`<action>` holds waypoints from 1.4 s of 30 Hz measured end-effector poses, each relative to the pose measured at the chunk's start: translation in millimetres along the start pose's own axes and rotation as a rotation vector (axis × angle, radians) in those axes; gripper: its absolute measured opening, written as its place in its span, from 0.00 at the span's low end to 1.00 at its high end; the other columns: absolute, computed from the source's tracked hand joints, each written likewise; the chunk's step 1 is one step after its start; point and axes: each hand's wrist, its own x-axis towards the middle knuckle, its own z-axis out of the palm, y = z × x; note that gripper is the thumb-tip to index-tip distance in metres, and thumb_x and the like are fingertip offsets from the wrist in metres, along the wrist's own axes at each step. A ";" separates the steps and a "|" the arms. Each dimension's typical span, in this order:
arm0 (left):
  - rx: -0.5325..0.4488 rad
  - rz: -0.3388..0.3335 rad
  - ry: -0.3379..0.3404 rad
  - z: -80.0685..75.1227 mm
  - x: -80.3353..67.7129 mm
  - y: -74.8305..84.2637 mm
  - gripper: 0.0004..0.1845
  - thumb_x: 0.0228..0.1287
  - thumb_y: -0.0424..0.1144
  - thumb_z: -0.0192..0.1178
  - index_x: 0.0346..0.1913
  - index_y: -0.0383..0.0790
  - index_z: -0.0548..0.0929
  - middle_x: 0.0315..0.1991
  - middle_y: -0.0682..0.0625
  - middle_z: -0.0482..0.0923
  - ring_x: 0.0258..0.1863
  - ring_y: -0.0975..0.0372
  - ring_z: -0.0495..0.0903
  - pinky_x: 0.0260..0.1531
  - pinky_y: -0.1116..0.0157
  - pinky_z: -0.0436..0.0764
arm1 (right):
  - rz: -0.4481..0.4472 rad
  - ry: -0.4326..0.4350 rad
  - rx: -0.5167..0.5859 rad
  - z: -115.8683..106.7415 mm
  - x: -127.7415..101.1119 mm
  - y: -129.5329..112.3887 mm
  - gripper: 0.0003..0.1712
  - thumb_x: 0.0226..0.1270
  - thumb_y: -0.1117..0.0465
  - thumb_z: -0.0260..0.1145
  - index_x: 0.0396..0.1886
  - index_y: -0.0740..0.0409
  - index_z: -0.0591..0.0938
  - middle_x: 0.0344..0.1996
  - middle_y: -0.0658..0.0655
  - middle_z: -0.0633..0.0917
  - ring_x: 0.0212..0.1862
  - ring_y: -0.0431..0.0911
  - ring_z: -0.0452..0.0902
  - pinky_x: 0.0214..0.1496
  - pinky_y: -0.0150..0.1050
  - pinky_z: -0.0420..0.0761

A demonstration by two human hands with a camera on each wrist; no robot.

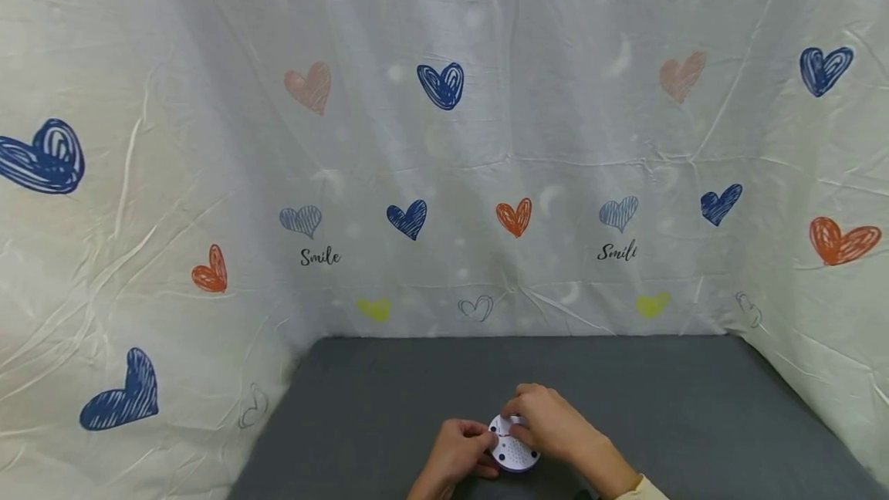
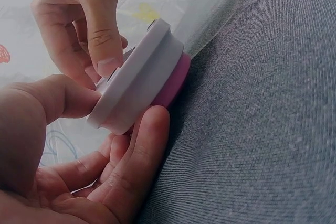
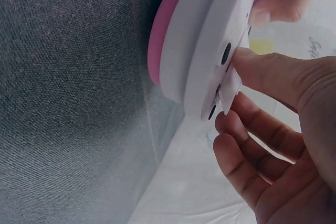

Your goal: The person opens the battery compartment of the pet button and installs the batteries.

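A small round device point(image 1: 514, 454) has a white top with dark dots and a pink base. It is held tilted just above the grey cloth surface point(image 1: 389, 400), near the front edge. My left hand point(image 1: 479, 447) grips its rim from the left, thumb on the edge and fingers under the pink base point(image 2: 170, 85). My right hand point(image 1: 519, 421) comes from the right onto the top face. In the right wrist view its thumb point(image 3: 262, 69) presses a small white tab point(image 3: 230, 86) against the dotted face point(image 3: 218, 51). The face is largely hidden in the head view.
A wrinkled white sheet point(image 1: 444, 176) printed with hearts and "Smile" walls in the back, left and right of the grey surface. Nothing else lies on the cloth.
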 end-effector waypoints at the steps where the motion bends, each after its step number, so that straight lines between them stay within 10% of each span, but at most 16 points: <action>1: 0.001 -0.001 0.000 0.0 0.0 0.0 0.12 0.66 0.29 0.66 0.48 0.22 0.85 0.36 0.39 0.88 0.26 0.59 0.90 0.27 0.62 0.91 | 0.001 0.000 0.001 0.6 0.0 0.1 0.09 0.63 0.64 0.81 0.43 0.51 0.95 0.32 0.44 0.82 0.35 0.35 0.76 0.34 0.33 0.78; 11: 0.004 -0.005 0.002 0.8 -0.7 0.5 0.11 0.66 0.29 0.66 0.47 0.23 0.86 0.35 0.41 0.88 0.26 0.60 0.90 0.27 0.62 0.91 | 0.011 0.050 0.005 3.8 -3.6 4.5 0.13 0.65 0.64 0.79 0.50 0.52 0.94 0.38 0.47 0.88 0.40 0.39 0.83 0.39 0.38 0.85; 25: 0.017 0.005 -0.015 -0.5 3.4 -1.9 0.11 0.66 0.29 0.65 0.46 0.23 0.86 0.34 0.42 0.88 0.26 0.60 0.90 0.28 0.61 0.92 | 0.303 0.062 0.291 14.6 -17.3 24.9 0.07 0.71 0.56 0.75 0.40 0.53 0.94 0.31 0.45 0.89 0.34 0.37 0.80 0.35 0.40 0.81; 42: 0.062 -0.014 -0.025 -1.0 5.6 -2.5 0.12 0.68 0.30 0.64 0.48 0.23 0.86 0.33 0.44 0.88 0.25 0.61 0.89 0.29 0.61 0.92 | 0.322 0.164 0.353 25.3 -19.2 22.6 0.04 0.66 0.59 0.76 0.34 0.53 0.94 0.26 0.42 0.89 0.29 0.31 0.77 0.31 0.33 0.78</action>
